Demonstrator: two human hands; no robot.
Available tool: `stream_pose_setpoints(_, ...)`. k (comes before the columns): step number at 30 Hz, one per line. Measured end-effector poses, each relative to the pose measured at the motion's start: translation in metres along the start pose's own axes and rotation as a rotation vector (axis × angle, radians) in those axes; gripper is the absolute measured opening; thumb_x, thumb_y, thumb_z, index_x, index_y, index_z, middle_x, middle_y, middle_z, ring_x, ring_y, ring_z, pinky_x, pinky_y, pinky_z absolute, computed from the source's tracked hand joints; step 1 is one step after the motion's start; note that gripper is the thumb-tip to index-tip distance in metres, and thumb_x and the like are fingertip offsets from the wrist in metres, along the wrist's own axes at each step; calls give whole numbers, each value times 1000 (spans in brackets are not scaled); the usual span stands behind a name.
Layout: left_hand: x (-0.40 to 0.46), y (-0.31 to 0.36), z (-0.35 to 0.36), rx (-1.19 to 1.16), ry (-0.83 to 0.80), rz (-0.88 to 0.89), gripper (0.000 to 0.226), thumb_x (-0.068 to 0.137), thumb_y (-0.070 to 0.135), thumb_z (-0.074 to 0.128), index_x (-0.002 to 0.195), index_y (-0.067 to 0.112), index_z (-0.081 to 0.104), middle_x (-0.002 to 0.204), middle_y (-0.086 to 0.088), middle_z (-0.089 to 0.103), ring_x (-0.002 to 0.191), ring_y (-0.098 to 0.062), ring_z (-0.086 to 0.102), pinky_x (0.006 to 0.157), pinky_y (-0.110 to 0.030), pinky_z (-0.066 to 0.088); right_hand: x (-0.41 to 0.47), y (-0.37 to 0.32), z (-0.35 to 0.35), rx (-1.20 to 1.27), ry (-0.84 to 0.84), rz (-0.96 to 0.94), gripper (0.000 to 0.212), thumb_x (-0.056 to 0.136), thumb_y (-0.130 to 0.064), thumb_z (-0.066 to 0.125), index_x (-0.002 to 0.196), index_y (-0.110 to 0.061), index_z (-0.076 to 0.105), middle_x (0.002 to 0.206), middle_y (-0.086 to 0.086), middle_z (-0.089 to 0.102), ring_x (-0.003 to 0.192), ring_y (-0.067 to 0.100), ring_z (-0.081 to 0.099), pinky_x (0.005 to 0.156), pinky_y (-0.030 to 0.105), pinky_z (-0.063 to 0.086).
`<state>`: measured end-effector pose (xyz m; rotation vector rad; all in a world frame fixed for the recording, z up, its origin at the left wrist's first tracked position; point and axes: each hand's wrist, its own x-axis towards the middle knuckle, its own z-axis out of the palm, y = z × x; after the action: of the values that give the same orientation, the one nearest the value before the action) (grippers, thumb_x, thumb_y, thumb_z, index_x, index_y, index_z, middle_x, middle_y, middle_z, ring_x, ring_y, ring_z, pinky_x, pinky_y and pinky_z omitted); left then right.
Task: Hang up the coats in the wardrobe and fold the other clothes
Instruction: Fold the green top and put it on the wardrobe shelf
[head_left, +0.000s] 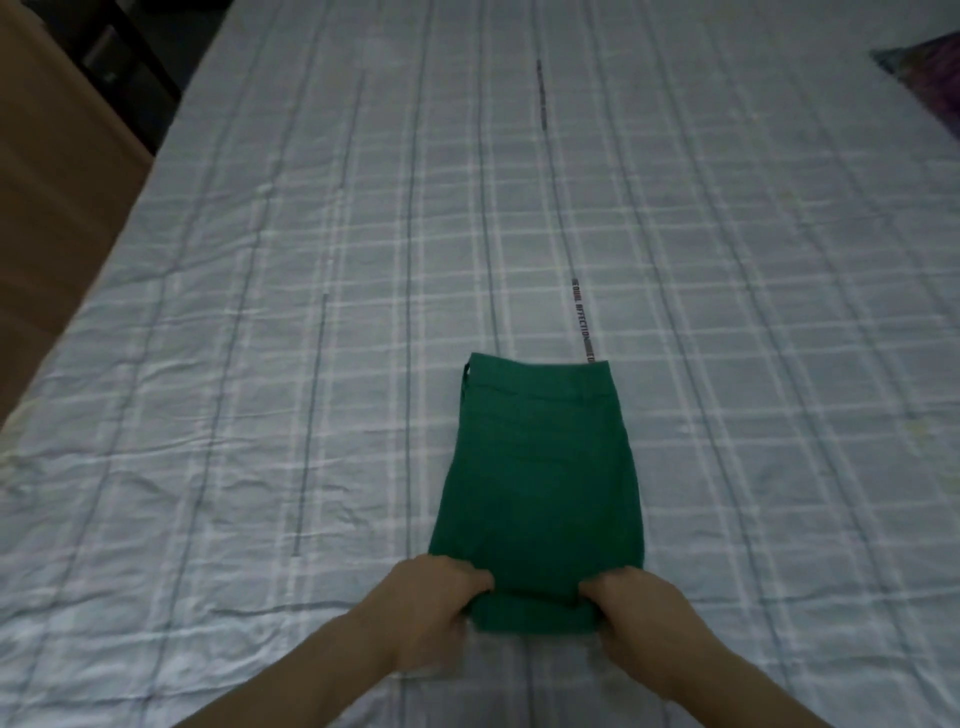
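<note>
Green trousers (537, 478) lie folded on the bed (208, 364). At six o'clock, left hand (431, 597) and right hand (639, 613) each pinch the near edge, fingers (475, 577) curled.

Both forearms run off the bottom edge. The fingertips of the left hand (434, 597) and right hand (636, 608) are tucked under the near fold of the green trousers (537, 478), out of sight. Far right of the hands, a dark purple cloth (930, 78) is cut by the edge.
</note>
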<state>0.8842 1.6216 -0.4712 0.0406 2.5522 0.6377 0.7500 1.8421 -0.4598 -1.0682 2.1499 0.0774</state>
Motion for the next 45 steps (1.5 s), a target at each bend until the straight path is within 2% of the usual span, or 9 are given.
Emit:
stream_pose_setpoints(8,8,14,-26,-372,-519,-77,43,92,18,59,132,34,55,139,6,54,121,-14,53,105,-33,42,-14,10,-43,260,-456,-63,44,82,-13,44,119,-27,61,120,-3,57,112,15,55,98,28,43)
stream_pose_setpoints(14,52,-19,-77,-684,60,-295,34,84,1,60,102,29,65,113,8,65,102,-8,61,79,-11,49,45,36,-90,314,54,38,24,86,-6,44,92,-26,56,101,1,65,90,19,61,80,35,52)
stream_pose_setpoints(18,86,-42,-80,-474,391,-397,30,84,3,58,105,23,67,106,5,56,107,-18,51,93,-28,46,83,33,-99,165,262,62,31,87,-4,48,112,-22,52,109,2,58,96,21,56,79,39,51)
stream_pose_setpoints(23,102,-48,-70,-152,452,-350,54,83,6,57,134,17,45,136,-4,40,125,-23,36,104,-33,38,112,34,-87,-111,395,18,66,78,0,59,137,-20,37,134,5,42,119,24,44,94,38,43)
stream_pose_setpoints(27,112,-51,-71,65,261,-8,55,80,8,53,134,18,47,146,-6,40,133,-26,37,111,-39,29,119,32,-92,41,144,-46,51,90,-29,47,140,-24,35,134,3,48,122,23,45,109,38,30)
stream_pose_setpoints(32,115,-42,-85,-59,-65,-151,41,89,31,56,126,27,40,130,-3,45,118,-25,42,99,-39,38,125,23,-107,-191,-38,-30,59,76,-45,71,122,-20,42,118,3,52,110,25,53,93,39,43)
stream_pose_setpoints(37,110,-25,-101,-55,-254,-313,81,75,32,76,136,28,23,120,-10,59,104,-30,57,90,-44,50,126,0,-122,-209,-237,5,58,70,-39,80,117,-14,57,114,8,60,104,26,60,89,37,53)
stream_pose_setpoints(41,96,-14,-134,108,-362,-318,53,76,43,74,121,18,61,121,-5,61,104,-24,58,91,-38,51,100,-5,-151,-149,-184,-147,42,75,-36,77,110,-16,65,110,7,58,104,24,58,88,38,52)
stream_pose_setpoints(45,64,-1,-189,207,-137,-97,30,80,40,67,105,25,60,112,2,56,103,-21,54,93,-35,44,51,1,-194,-103,60,-250,31,82,-38,69,104,-20,59,107,1,49,101,17,48,86,35,46)
